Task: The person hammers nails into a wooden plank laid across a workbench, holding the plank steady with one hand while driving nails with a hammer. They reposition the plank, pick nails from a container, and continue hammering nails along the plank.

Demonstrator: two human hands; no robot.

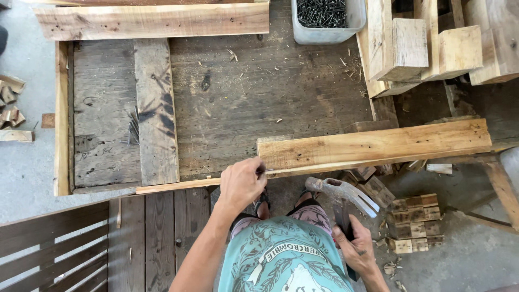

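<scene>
My left hand pinches a nail and holds it against the near edge of a pale wooden plank that lies across the workbench. My right hand grips the handle of a claw hammer, held low near my body, its head just below the plank and to the right of the nail. A small pile of loose nails lies on the bench at the left.
A grey tub of dark nails stands at the top. Wood blocks are stacked at the upper right, another plank lies along the top, and offcuts sit on the floor. Dark slatted boards are at the lower left.
</scene>
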